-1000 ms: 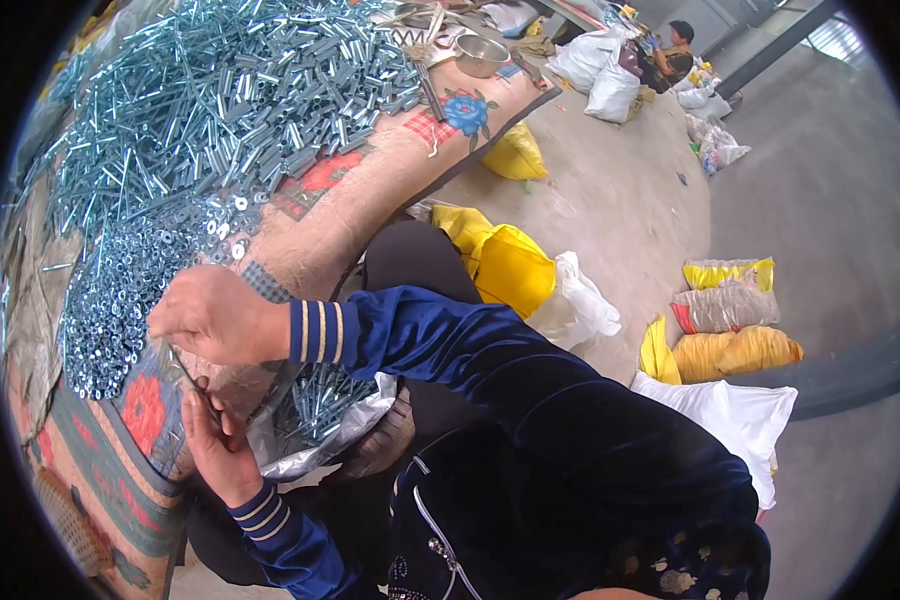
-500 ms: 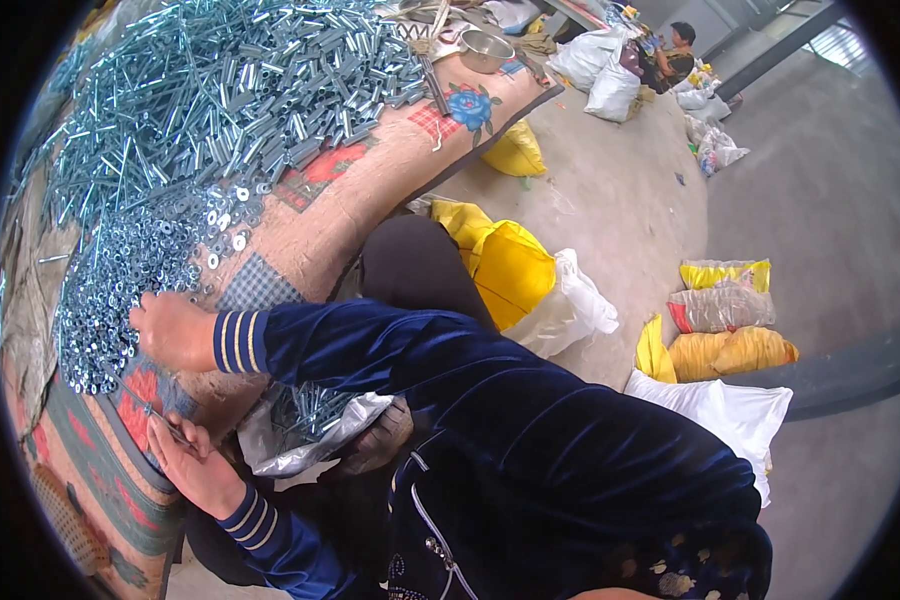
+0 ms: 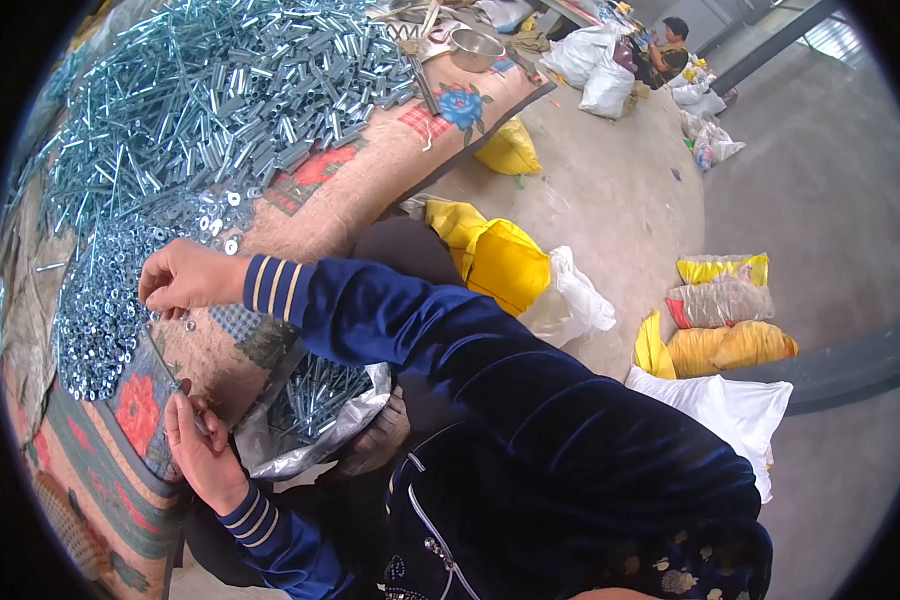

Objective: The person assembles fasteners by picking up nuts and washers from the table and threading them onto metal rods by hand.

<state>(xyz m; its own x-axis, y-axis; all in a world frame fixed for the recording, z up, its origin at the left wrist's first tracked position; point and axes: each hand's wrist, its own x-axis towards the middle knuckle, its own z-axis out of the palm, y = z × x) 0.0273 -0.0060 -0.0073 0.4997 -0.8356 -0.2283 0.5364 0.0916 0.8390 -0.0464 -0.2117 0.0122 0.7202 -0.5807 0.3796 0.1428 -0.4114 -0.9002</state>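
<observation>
My left hand is closed on a thin metal rod, which slants up and away toward the heap of nuts. A small piece sits on the rod close to my fingertips; its kind is too small to tell. Just above the rod's far end is my right hand, its thumb and fingers pinched together, pointing down; what they hold is hidden. Beyond that hand spreads a heap of small nuts, with flat washers at its right side. A loose nut lies on the patterned cloth below my right wrist.
A big pile of metal tubes and rods covers the far part of the cloth-covered table. An open bag of bolts rests by my lap. A metal bowl stands far off. Yellow sacks sit on the floor; another person sits beyond.
My right hand has moved right and up, off the edge of the nut heap to above the rod's end. My left hand has shifted slightly right, still gripping the rod.
</observation>
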